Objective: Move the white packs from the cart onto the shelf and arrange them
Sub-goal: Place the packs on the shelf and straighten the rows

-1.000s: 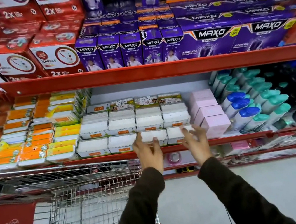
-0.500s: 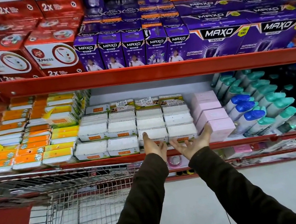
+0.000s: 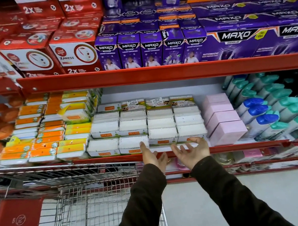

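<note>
At the red steel shelf (image 3: 227,147), our left hand (image 3: 152,156) and right hand (image 3: 193,149) hover open and empty before the stacked white rectangular packs (image 3: 162,136); we should square the front row flush, pressing evenly.

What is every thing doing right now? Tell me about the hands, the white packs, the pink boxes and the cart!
Left hand: open, empty, fingertips at the front white packs.
Right hand: open, palm up, empty, just below the front packs.
White packs: stacked in neat rows on the shelf.
Pink boxes: closed, stacked beside the white packs.
Cart: parked under the shelf; no packs visible inside.
</note>
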`<state>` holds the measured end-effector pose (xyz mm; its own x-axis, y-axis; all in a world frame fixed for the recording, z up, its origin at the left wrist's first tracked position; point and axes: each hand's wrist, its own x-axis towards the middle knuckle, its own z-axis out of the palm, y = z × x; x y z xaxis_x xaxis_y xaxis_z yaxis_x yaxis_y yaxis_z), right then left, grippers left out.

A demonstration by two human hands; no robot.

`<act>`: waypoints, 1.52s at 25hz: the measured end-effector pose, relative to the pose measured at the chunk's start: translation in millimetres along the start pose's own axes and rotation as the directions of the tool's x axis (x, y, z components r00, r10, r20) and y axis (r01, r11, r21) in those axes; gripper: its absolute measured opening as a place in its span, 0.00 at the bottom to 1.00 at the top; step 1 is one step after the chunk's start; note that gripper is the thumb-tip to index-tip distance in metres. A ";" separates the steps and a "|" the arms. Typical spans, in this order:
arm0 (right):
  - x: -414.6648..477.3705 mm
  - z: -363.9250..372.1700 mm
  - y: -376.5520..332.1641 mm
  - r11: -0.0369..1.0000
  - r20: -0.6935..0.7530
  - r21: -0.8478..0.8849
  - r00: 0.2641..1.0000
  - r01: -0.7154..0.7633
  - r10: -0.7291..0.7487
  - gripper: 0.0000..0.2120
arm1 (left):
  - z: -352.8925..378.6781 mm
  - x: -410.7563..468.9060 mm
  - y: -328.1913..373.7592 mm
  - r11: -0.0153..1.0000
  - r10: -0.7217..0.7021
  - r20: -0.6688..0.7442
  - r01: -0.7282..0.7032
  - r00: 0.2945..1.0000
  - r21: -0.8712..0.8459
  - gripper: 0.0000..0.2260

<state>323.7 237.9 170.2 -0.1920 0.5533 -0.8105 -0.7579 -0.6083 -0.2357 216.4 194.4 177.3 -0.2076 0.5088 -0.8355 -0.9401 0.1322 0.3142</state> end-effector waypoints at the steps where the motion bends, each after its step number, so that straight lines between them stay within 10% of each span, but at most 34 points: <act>1: -2.0 3.9 12.0 0.999 0.008 0.014 0.999 -0.035 0.035 0.26 | -9.4 1.5 6.7 1.000 0.006 -0.020 -0.006 1.000 0.000 0.34; 9: 2.5 33.6 42.7 1.000 -0.058 -0.017 0.998 -0.001 0.000 0.15 | -25.3 13.2 58.7 0.996 0.049 -0.040 -0.052 0.998 -0.075 0.32; 38: 15.5 79.5 116.8 0.995 -0.061 -0.017 0.993 -0.101 0.100 0.26 | -61.3 28.6 138.1 0.985 0.150 -0.165 -0.162 0.975 -0.063 0.29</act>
<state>182.6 220.7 172.7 -0.2283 0.4542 -0.8611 -0.7238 -0.6708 -0.1619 64.1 175.0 169.1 -0.3880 0.3757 -0.8416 -0.9092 -0.0061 0.4164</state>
